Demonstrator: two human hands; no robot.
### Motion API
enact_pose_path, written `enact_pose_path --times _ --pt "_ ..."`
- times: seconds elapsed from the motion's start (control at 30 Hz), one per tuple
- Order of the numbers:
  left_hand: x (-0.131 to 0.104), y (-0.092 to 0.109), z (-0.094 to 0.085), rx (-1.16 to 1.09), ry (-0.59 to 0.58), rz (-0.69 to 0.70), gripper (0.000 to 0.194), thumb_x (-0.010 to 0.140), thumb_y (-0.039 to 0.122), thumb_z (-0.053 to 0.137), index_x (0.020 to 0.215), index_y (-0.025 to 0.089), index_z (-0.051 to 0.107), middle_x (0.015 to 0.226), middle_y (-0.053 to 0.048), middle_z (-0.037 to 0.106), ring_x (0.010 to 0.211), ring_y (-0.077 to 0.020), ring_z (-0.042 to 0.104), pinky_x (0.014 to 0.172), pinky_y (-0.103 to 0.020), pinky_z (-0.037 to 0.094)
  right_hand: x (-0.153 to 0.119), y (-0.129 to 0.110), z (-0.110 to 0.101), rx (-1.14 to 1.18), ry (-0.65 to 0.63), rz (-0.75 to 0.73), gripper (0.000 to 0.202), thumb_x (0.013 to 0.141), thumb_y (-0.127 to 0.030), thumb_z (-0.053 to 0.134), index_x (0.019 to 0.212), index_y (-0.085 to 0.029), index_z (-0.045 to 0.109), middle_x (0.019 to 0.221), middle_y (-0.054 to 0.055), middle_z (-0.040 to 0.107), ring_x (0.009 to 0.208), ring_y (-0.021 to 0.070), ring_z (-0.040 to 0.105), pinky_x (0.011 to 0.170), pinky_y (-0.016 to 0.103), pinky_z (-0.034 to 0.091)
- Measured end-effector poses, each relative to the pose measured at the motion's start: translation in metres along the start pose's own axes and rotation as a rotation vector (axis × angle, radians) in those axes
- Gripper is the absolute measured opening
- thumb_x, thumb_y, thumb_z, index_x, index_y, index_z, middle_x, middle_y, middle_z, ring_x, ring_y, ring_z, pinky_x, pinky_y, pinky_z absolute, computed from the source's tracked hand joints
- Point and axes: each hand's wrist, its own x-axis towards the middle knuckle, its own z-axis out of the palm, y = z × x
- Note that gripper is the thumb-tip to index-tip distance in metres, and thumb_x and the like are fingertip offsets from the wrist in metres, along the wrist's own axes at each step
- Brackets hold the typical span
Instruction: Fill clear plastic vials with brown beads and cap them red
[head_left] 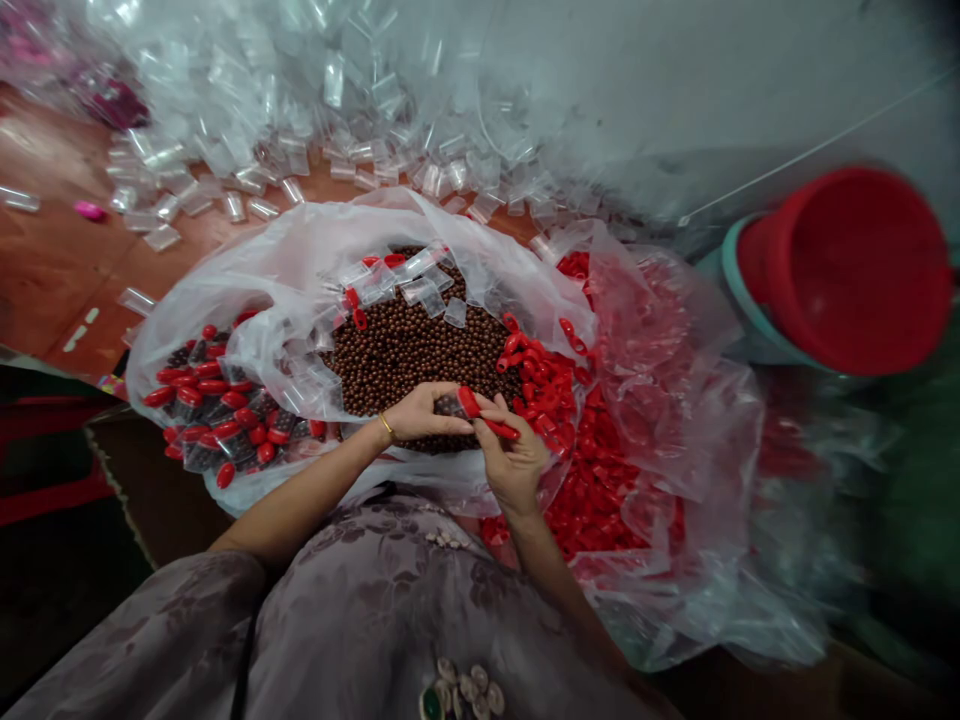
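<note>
My left hand [420, 414] is closed on a small clear plastic container [449, 404] with brown balls inside. A red cap [469, 402] sits at its right end, where the fingertips of my right hand [517, 458] come close. Between the fingers of that right hand is another red cap [501, 429]. Both hands are above a heap of brown balls [420, 350] in a white plastic bag [300, 235]. Several clear containers [424, 285] lie on top of the balls, along with a few red caps.
Filled red-capped containers [217, 400] are piled at the left. Loose red caps [600, 480] fill a clear bag [667, 350] at the right. Many clear containers [247, 120] cover the back of the orange surface [45, 250]. A red bucket [862, 270] stands at the far right.
</note>
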Motion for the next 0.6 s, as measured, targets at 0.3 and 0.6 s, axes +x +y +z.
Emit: enact_pose_path --times 0.3,0.6 --pt "-0.009 -0.011 0.014 -0.139 -0.14 -0.102 0.047 0.061 0.051 0.069 0.08 0.01 0.055 0.055 0.004 0.05 0.045 -0.0048 0.039 0.045 -0.018 0.029 -0.001 0.006 -0.009 0.003 -0.146 -0.074 0.013 0.079 -0.02 0.056 0.091 -0.024 0.059 0.101 0.002 0.069 0.102 0.0222 0.062 0.108 0.058 0.02" --pt "-0.004 0.005 0.021 0.752 0.013 -0.022 0.006 0.062 0.02 0.059 0.062 0.015 0.055 0.053 0.004 0.047 0.049 -0.0078 0.04 0.051 -0.021 0.028 0.014 0.01 -0.001 0.107 -0.039 0.315 0.037 0.089 -0.042 0.029 0.083 -0.021 0.059 0.083 0.003 0.065 0.085 0.0169 0.061 0.088 0.037 0.045"
